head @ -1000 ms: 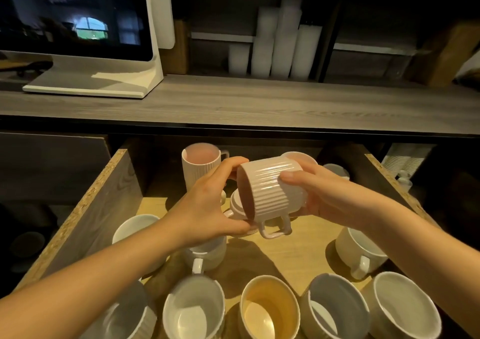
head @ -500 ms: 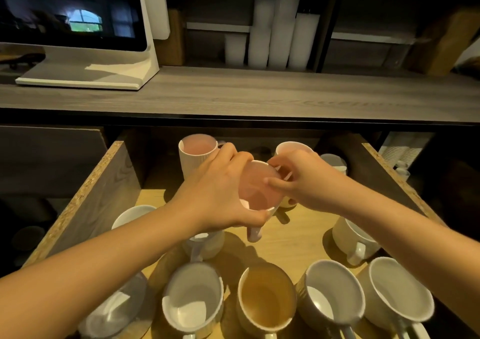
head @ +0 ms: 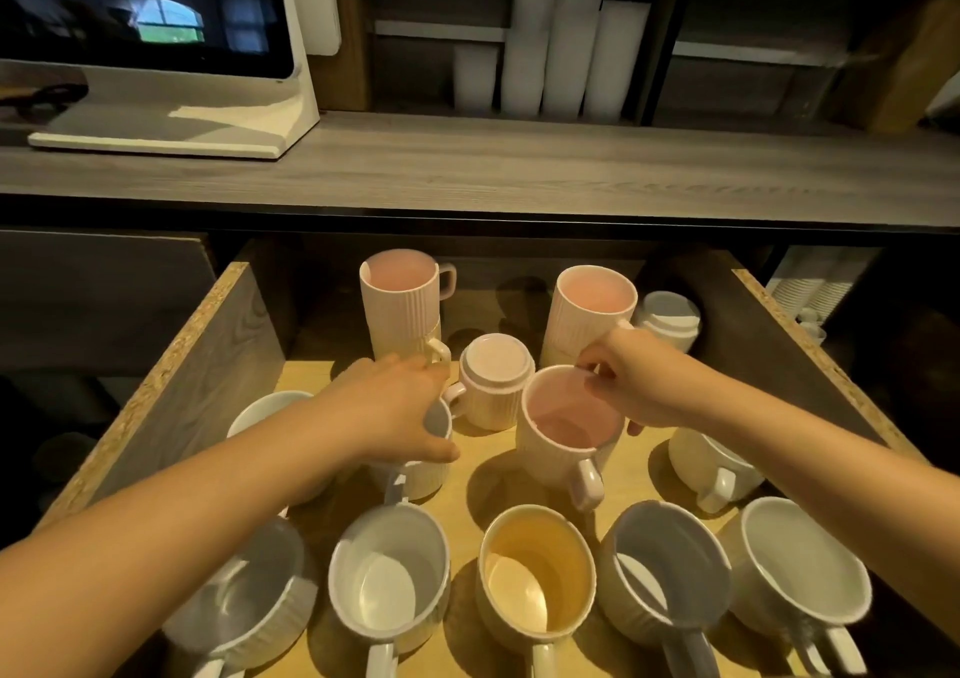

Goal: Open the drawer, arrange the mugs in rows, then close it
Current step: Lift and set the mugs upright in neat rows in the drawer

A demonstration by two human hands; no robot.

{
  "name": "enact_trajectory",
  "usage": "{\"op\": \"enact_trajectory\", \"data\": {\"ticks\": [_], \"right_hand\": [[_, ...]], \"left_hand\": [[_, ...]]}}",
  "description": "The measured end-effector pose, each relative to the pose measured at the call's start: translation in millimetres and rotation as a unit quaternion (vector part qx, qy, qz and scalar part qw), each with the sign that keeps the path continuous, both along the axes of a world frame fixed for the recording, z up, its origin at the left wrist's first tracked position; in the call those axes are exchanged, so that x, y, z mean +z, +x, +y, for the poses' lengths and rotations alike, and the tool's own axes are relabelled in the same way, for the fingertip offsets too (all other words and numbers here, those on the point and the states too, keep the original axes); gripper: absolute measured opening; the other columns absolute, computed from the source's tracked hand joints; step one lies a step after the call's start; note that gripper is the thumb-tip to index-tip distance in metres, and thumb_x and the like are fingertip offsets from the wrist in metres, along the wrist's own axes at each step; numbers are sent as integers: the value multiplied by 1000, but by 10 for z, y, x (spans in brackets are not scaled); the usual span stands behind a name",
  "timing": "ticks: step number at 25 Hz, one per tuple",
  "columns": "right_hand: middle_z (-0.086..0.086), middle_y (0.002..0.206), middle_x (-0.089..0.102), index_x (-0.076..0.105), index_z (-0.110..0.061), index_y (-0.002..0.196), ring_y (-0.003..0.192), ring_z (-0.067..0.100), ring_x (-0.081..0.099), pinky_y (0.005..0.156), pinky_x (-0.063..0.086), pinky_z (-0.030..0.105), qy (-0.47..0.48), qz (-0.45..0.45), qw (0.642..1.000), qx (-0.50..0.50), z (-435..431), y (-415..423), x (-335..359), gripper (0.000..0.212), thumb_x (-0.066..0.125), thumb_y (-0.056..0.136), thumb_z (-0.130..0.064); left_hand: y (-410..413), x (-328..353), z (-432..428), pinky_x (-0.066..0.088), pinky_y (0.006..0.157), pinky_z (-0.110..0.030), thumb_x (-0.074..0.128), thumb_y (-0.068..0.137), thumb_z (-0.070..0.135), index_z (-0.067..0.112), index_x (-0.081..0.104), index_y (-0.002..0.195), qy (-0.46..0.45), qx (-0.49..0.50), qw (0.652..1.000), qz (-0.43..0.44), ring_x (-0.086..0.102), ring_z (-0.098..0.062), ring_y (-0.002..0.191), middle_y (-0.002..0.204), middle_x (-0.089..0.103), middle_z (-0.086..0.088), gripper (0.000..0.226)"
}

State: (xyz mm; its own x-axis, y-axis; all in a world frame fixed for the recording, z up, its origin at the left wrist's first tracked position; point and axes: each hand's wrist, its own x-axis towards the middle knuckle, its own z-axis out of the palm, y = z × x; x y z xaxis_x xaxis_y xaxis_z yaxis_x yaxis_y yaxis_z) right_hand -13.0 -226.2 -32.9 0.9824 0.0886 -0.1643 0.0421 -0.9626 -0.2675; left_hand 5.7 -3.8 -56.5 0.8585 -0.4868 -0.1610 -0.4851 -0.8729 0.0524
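The drawer [head: 208,350] stands open, with mugs all over its wooden floor. A pink ribbed mug [head: 563,435] stands upright in the middle, handle toward me. My right hand [head: 644,391] pinches its far rim. My left hand [head: 389,407] reaches down over a white ribbed mug [head: 415,474] to its left, with fingers and thumb curled round the rim. Between the hands an upside-down pink mug [head: 496,381] rests. Stacked pink mugs [head: 400,303] stand at the back left, and more stacked pink mugs [head: 592,308] at the back right.
Several white and cream mugs form a front row, among them a cream mug [head: 535,568]. One white mug [head: 701,461] sits at the right and another white mug [head: 260,412] at the left. Above the drawer, the counter [head: 467,168] carries a monitor [head: 156,27]. Cup stacks [head: 561,43] stand behind.
The pink mug, held on its side in both hands, was turned upright and set down on the drawer floor. My left hand let go of it and moved onto the white ribbed mug.
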Motion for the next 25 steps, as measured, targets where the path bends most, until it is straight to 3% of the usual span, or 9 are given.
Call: {"op": "enact_trajectory", "data": {"ticks": [3, 6, 15, 25], "right_hand": [[8, 114, 64, 60, -12, 121, 64, 12, 64, 45, 49, 14, 4, 30, 1000, -3, 17, 70, -147, 29, 50, 95, -15], [8, 115, 64, 60, -12, 121, 72, 18, 67, 45, 48, 14, 16, 45, 999, -7, 94, 158, -290, 28, 50, 95, -16], [10, 112, 65, 61, -12, 121, 64, 17, 63, 51, 50, 16, 12, 25, 999, -35, 294, 244, -480, 28, 51, 94, -15], [10, 115, 64, 60, -12, 121, 68, 17, 63, 53, 52, 18, 32, 22, 999, -35, 327, 238, -533, 29, 53, 93, -13]], "left_hand": [[54, -94, 86, 46, 96, -33, 62, 79, 54, 25, 31, 140, 34, 11, 999, 32, 49, -18, 119, 140, 45, 2, 74], [88, -133, 130, 50, 92, -31, 66, 77, 52, 28, 33, 139, 9, 18, 999, 42, 51, -16, 117, 139, 46, 4, 75], [110, -178, 199, 52, 91, -35, 71, 73, 50, 30, 36, 137, -18, 16, 999, 40, 53, -16, 114, 135, 50, 5, 75], [116, -215, 187, 52, 84, -28, 71, 71, 52, 31, 40, 134, -16, 18, 1000, 12, 54, -13, 107, 129, 53, 7, 74]]}}
